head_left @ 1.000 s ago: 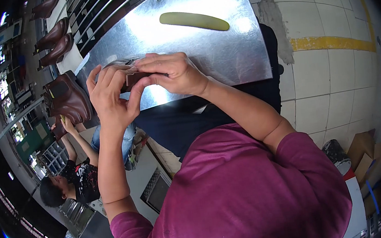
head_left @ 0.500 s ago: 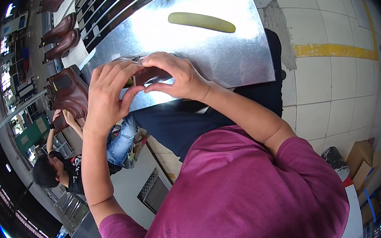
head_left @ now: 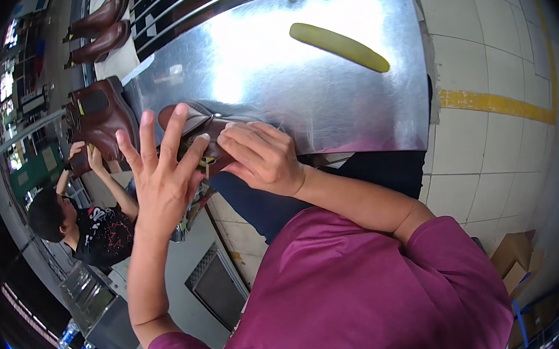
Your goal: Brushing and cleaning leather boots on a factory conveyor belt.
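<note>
A dark brown leather boot [head_left: 217, 155] lies at the metal table's near edge, partly covered by my hands. A small yellow-green patch shows on it between them. My left hand [head_left: 164, 180] has its fingers spread apart; the thumb and index finger are at the boot, the others stick up. On the boot's right side, my right hand [head_left: 265, 157] has its fingers bent and pressed together, gripping the leather. Further off on the tabletop rests a long olive-green strip with rounded ends [head_left: 340, 47], untouched by either hand.
The shiny metal tabletop [head_left: 354, 109] spans the front. A brown ankle boot [head_left: 102, 118] stands at its left edge, with more brown boots [head_left: 99, 43] beyond, beside metal bars [head_left: 201, 12]. At left, another person [head_left: 94, 221] handles a brown boot. Cardboard boxes [head_left: 514, 252] stand lower right.
My left hand has opened from a curl, its fingers now spread. My right fingers have drawn together on the boot. The view has shifted, so table and strip appear further right.
</note>
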The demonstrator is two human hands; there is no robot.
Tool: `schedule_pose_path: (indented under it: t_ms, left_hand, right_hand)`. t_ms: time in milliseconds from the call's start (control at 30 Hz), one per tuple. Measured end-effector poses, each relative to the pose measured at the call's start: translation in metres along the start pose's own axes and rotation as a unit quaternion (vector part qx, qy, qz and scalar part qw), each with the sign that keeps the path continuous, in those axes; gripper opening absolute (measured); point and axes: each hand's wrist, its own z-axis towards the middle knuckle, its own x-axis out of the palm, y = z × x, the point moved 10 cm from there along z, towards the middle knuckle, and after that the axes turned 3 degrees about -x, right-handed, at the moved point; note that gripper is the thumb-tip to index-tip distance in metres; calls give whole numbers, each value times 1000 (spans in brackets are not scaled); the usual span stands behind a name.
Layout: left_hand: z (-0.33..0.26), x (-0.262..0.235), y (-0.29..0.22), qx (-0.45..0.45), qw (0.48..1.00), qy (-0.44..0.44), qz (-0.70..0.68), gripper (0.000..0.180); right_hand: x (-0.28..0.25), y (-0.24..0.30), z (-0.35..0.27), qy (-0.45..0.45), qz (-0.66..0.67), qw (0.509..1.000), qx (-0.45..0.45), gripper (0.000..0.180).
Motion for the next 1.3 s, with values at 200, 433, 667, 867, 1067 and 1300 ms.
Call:
schedule_pose_path:
  t_ms: [200, 433, 667, 867, 1067, 1300]
  left_hand:
    - [-3, 11, 12, -12, 997, 36, -70, 52]
    - [-2, 7, 18, -11, 996, 4, -89, 47]
    - [-4, 19, 32, -26, 983, 4, -180, 55]
    - [-24, 40, 84, -135, 853, -166, -476, 100]
    - [-25, 126, 79, -101, 895, -37, -434, 79]
    - [-32, 133, 99, -118, 866, -23, -485, 86]
  right_hand:
    - [18, -65, 17, 95, 238, 949, 182, 26]
    - [126, -109, 26, 460, 100, 857, 208, 36]
    - [119, -131, 20, 520, 60, 790, 320, 23]
    - [103, -128, 15, 523, 53, 747, 408, 19]
    - [108, -109, 32, 504, 110, 800, 307, 26]
    - [109, -37, 81, 528, 194, 756, 334, 32]
